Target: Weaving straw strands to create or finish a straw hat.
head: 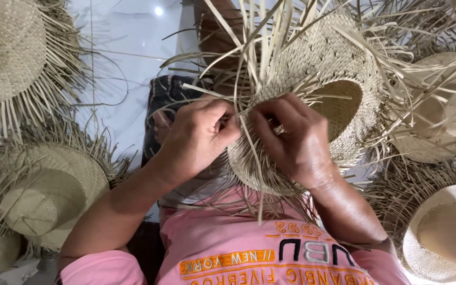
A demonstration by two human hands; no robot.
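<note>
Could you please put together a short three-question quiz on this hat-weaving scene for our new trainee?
1. True or false: both hands grip loose strands at the brim of the straw hat.
2. The floor looks: A) pale and glossy, B) dark carpet, C) grass?
3. What colour is the person's shirt?

Key:
1. True: the left hand and right hand pinch strands at the brim.
2. A.
3. Pink.

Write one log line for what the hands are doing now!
left hand: pinching straw strips | right hand: gripping woven hat brim | around: unfinished straw hats
</note>
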